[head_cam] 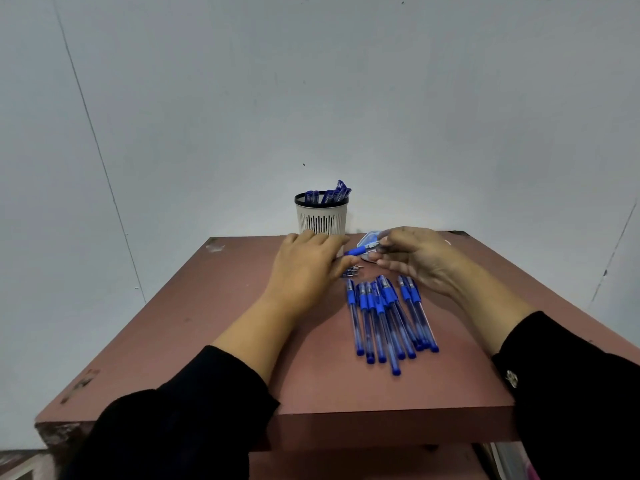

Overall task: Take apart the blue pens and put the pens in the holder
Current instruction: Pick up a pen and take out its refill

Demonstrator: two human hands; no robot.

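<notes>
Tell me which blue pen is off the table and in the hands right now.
The pen held between the left hand and right hand, just in front of the holder. The other pens lie side by side on the table.

The left hand (304, 268) is hiding the holder (322, 216) base & one end of the held pen (360, 251). The right hand (415, 259) is covering most of a small clear container (369, 238); tiny bits (351, 271) by the pens are too small to ID.

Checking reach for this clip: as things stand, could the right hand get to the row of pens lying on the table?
Probably yes. The row of pens lies just below the right hand with nothing over it, but that hand is pinching a blue pen together with the left hand, so it would have to let go first.
</notes>
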